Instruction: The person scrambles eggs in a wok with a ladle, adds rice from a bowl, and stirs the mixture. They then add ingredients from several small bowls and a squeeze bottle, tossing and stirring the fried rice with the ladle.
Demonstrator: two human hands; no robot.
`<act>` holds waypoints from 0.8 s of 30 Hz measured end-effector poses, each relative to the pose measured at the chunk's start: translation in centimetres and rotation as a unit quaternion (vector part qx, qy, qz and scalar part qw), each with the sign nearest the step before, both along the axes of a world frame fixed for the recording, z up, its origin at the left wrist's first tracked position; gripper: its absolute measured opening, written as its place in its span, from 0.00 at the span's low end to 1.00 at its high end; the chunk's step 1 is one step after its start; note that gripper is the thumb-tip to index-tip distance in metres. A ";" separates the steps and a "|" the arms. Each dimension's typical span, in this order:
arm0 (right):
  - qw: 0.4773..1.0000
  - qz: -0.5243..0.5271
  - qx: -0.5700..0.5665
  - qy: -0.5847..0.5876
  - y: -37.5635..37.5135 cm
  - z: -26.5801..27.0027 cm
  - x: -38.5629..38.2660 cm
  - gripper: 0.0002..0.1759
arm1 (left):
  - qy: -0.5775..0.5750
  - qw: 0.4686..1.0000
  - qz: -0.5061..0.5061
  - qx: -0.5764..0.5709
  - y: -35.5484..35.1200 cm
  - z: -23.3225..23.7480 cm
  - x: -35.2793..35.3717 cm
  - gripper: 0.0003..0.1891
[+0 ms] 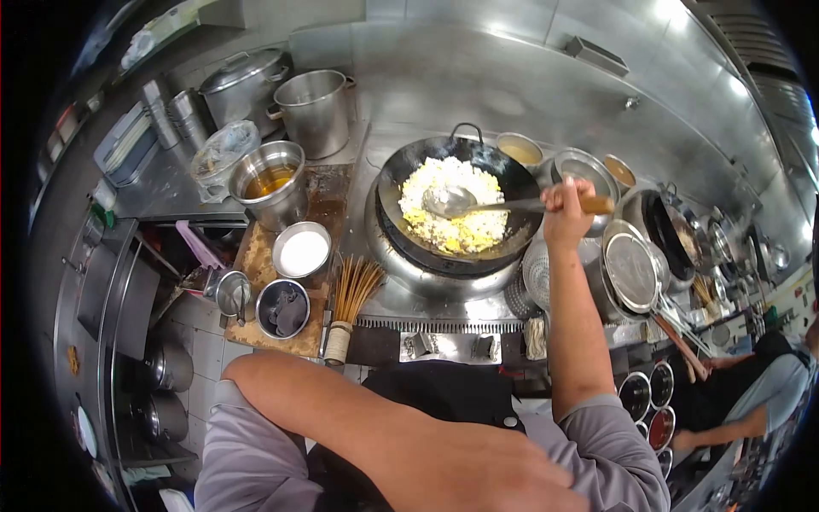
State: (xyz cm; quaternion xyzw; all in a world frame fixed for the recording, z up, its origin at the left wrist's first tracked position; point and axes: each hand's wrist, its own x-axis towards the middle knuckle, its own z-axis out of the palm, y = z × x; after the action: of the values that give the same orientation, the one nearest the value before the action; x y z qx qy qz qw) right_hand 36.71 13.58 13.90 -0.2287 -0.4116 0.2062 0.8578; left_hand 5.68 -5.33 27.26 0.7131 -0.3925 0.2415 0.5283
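My right hand (570, 205) is wrapped round the wooden handle of a ladle (503, 206), whose metal bowl rests in the fried rice. Yellow bits of egg are mixed through the white fried rice (456, 230), which fills the middle of a black wok (520, 183) on the burner. Close to the camera, my left hand (495, 474) lies across the front of my body, over the black apron. Its fingers run toward the bottom edge and are blurred, so what they do is hidden.
Left of the wok stand a pot of oil (271, 205), a bowl of white powder (302, 250) and a bundled bamboo brush (339, 341). On the right are strainers (633, 269) and a pan (661, 230). Another person (759, 392) works at far right beside several containers (636, 395).
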 end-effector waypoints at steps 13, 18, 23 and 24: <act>0.996 0.083 0.003 0.039 -0.3 -3.0 4.9 0.07 | 0.014 0.994 -0.077 0.077 -11.7 -1.3 22.7 0.09; 0.997 0.064 0.001 0.048 -1.0 -3.8 5.6 0.08 | -0.019 0.997 -0.018 0.079 -9.3 -2.1 21.6 0.07; 0.997 0.073 0.006 0.005 -2.9 -5.8 5.0 0.05 | 0.062 0.984 0.060 0.157 -5.8 1.8 11.6 0.09; 0.998 0.064 0.003 0.001 -3.3 -5.9 4.5 0.05 | 0.094 0.983 0.063 0.148 -5.4 2.8 10.0 0.10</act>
State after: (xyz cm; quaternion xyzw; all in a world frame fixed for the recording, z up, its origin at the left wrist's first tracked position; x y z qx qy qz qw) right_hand 41.19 10.32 7.98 -0.1988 -0.4249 0.2594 0.8442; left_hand 15.65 -10.69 30.11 0.8259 -0.3272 0.1457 0.4355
